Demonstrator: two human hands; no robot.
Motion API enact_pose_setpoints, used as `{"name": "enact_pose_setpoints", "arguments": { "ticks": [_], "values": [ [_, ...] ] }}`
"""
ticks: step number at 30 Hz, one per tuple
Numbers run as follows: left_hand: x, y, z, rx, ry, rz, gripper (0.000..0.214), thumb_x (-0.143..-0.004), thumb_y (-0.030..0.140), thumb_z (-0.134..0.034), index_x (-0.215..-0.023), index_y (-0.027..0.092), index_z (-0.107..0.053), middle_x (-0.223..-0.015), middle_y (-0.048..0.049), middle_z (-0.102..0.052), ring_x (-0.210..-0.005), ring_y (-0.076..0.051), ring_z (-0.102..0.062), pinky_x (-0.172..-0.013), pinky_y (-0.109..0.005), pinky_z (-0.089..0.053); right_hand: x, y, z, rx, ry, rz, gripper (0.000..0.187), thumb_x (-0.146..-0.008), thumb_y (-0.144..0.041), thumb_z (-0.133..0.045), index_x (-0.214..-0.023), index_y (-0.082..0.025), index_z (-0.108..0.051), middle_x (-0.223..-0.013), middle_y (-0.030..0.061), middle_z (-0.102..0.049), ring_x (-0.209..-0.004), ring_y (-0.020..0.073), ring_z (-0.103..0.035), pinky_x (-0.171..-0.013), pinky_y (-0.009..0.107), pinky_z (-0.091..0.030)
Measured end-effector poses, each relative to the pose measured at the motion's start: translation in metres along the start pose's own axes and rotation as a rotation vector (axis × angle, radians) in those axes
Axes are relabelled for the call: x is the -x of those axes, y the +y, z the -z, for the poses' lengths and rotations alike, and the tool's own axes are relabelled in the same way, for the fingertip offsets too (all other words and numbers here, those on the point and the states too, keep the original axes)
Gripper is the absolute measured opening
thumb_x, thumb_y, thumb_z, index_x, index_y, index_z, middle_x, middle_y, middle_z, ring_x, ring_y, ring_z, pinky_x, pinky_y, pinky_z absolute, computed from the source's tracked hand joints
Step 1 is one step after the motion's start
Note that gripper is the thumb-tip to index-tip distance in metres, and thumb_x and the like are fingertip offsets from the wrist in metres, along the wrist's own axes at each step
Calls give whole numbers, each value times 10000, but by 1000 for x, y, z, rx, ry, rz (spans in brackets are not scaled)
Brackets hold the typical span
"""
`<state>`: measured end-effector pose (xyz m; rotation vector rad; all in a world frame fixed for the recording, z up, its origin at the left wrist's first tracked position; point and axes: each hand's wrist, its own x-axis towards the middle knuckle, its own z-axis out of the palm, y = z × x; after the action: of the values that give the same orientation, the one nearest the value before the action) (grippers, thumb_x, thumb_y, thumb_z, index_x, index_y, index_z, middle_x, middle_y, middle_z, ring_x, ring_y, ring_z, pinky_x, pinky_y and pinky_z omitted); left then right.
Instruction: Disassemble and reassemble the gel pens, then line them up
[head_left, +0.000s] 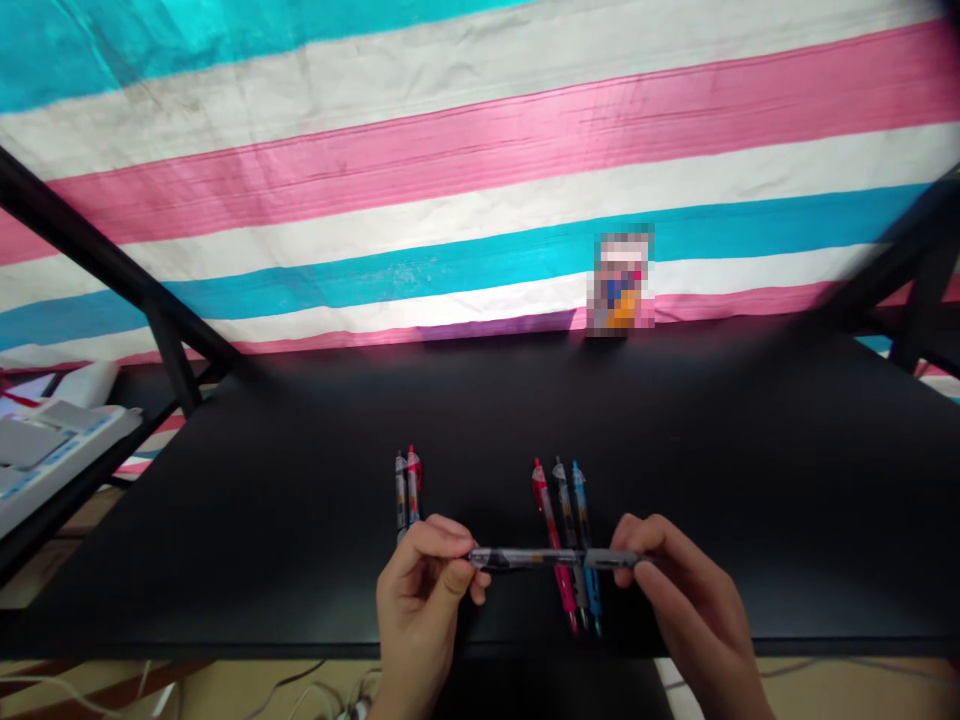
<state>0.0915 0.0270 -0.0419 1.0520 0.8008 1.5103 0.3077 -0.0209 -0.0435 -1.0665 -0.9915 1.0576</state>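
Note:
Between my two hands a black-and-clear retractable pen (536, 558) lies level above the front of the black table. The fingertips of my left hand (424, 590) pinch its left end, the one with the clip. Its right end is pinched by the thumb and fingers of my right hand (690, 590). Behind the held pen, a red pen (550, 515), a dark pen (565, 500) and a blue pen (581, 500) lie side by side. Beyond my left hand are another dark pen (401, 490) and another red pen (413, 485), their lower ends hidden.
The black table (315, 420) runs between black metal frame bars (112, 260). A striped sheet (375, 220) hangs behind it. A blurred-out colourful item (621, 285) stands at the back edge. White keyboard-like equipment (60, 450) is at the left; cables (300, 680) show below.

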Motion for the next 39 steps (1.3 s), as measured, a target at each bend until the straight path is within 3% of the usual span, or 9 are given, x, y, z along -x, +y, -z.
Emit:
{"name": "enact_pose_setpoints", "arguments": {
  "ticks": [2,6,13,18,24,29,33,39],
  "values": [
    [0,0,1,13,-35,-23,67,-935,252,-787,-930,208,-737,-835,6,-623,-595,-86,-684,-503,-146,-520,0,0,0,-20,-2,0,296,-1049,-480,-594,-875,-242,-629,-791,4,-499,-748,199,-427,-649,330,-315],
    [-1,-5,5,35,-83,-62,31,-971,236,-736,-975,207,-725,-856,7,-620,-574,-90,-700,-490,-148,-525,-2,0,-2,-7,24,-21,495,-1118,-465,-465,-693,-219,-525,-705,-1,-455,-718,192,-408,-660,337,-304],
    [-2,-6,3,36,-79,-83,12,-985,212,-711,-997,209,-713,-860,14,-601,-523,-65,-669,-432,-117,-462,-2,-2,-2,-21,48,-4,294,-1075,-459,-565,-875,-251,-620,-805,4,-511,-784,204,-450,-700,328,-350],
    [-5,0,0,21,-100,-78,14,-990,212,-705,-985,210,-717,-852,14,-606,-514,-62,-660,-438,-121,-460,-1,0,-1,24,43,-42,469,-1111,-438,-490,-697,-219,-516,-712,-1,-451,-715,190,-419,-655,331,-322],
    [-4,-1,0,12,-73,-94,18,-989,204,-703,-983,212,-716,-856,14,-606,-499,-51,-636,-440,-124,-443,-2,-1,-1,-31,36,7,287,-1045,-465,-607,-864,-242,-617,-771,-4,-507,-726,185,-450,-638,312,-345],
    [-1,-5,3,-3,-74,-100,15,-988,200,-703,-996,207,-714,-867,8,-606,-512,-55,-640,-445,-129,-447,-2,-1,-1,111,48,-59,494,-1107,-432,-503,-665,-212,-510,-678,-14,-451,-639,158,-400,-591,307,-304],
    [-2,-5,3,7,-57,-107,8,-988,205,-705,-990,206,-713,-870,7,-607,-517,-55,-637,-455,-135,-453,-3,0,0,57,40,-24,369,-1059,-451,-593,-767,-226,-592,-723,-13,-498,-673,165,-439,-610,297,-338],
    [-1,-3,1,33,-56,-85,9,-992,210,-702,-994,210,-711,-872,11,-605,-526,-55,-638,-470,-142,-456,-4,-1,1,99,41,-52,445,-1086,-425,-560,-693,-217,-585,-660,-16,-507,-614,150,-451,-581,288,-340]
  ]
}}
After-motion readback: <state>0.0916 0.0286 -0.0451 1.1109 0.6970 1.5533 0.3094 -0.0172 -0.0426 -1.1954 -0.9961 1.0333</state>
